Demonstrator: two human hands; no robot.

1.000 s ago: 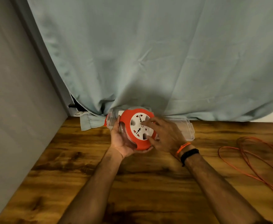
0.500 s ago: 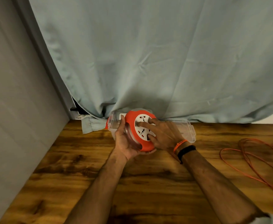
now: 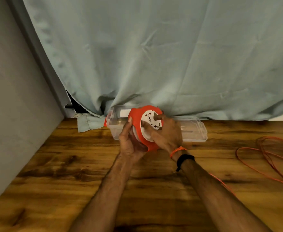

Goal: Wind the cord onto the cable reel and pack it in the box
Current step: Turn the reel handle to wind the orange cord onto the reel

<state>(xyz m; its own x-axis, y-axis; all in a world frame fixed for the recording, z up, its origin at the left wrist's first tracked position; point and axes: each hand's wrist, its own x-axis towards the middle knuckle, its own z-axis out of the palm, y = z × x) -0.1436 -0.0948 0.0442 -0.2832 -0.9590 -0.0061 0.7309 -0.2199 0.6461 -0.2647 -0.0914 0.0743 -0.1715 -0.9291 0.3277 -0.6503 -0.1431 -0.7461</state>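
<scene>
Both forearms extend to frame centre. Left hand (image 3: 129, 143) cupped, palm rightward, gripping. Right hand (image 3: 166, 133) curled, fingers pressed leftward; wrist banded.

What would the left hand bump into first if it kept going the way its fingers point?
The left hand holds the reel and points away; next probably comes the clear box, then the curtain, though depth is unclear.

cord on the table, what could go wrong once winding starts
The orange cord lies in loose overlapping loops at the table's right, so it may knot or snag as it is pulled in. A strand runs under the right forearm and could catch there. The cable reel is held in the air between the left hand and the right hand, just in front of the clear box, which it might knock.
</scene>
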